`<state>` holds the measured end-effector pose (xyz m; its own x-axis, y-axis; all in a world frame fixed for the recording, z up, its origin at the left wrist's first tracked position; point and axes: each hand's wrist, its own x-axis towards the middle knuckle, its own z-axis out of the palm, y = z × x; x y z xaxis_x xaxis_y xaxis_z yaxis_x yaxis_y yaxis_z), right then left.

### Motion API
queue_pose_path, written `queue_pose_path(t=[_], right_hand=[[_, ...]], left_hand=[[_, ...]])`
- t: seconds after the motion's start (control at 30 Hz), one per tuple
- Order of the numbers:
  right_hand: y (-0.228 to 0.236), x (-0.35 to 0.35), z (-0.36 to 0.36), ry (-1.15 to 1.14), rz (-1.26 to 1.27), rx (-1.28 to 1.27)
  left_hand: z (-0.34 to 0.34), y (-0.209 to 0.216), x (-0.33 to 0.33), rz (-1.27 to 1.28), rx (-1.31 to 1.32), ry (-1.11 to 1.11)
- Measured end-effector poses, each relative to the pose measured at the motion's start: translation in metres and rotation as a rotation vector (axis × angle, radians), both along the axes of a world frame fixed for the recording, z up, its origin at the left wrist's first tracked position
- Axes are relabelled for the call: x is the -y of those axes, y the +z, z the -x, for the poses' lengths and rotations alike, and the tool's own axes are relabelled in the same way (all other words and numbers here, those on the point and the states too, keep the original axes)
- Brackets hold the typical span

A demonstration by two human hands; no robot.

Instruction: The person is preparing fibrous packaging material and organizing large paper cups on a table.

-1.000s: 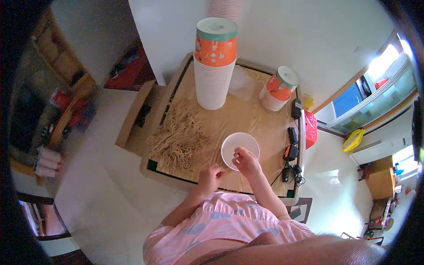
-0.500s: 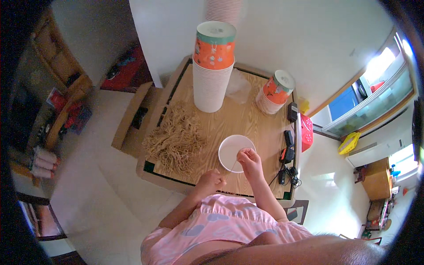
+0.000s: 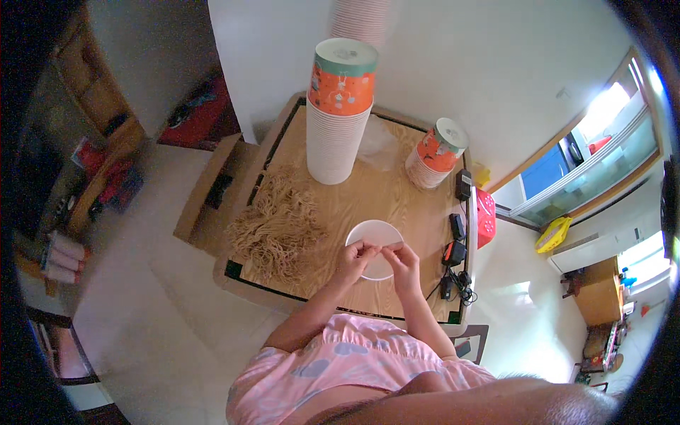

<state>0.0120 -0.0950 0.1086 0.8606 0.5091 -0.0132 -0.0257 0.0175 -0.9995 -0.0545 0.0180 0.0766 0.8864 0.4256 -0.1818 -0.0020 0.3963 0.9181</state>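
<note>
Both hands working over the round white paper bowl [image 3: 374, 248] at the wooden surface's [image 3: 397, 195] 6 o'clock edge: left hand [image 3: 352, 256] and right hand [image 3: 400, 256] fingers pinching something small between them, too small to identify. Tan noodle-like strand pile [image 3: 276, 230] lying at 9 o'clock. Next move probably needing a careful release into the bowl.

Lighting: we record bright, even daylight, strongest from the window [image 3: 602, 113] at upper right, which is blown out to white. Shadows: we find soft, faint ones only on the wooden table [image 3: 368, 191]. Distortion: we note a heavy fisheye curve, with a black rim around the view. Focus: we see the centre sharp, the stack of pale cups [image 3: 361, 18] at top smeared, and the edges soft.
</note>
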Motion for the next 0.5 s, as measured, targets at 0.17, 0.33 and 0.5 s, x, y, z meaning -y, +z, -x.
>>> queue_pose_path(t=[0.17, 0.33, 0.5], right_hand=[[-0.039, 0.011, -0.065, -0.335, 0.631, 1.12], [-0.085, 0.038, -0.058, -0.018, 0.696, 0.549], [-0.078, 0.052, -0.019, 0.088, 0.842, 0.391]], left_hand=[[-0.007, -0.025, 0.002, 0.032, -0.029, 0.049], [-0.006, -0.034, -0.003, 0.265, -0.106, 0.011], [-0.006, -0.06, 0.005, 0.072, -0.217, 0.058]])
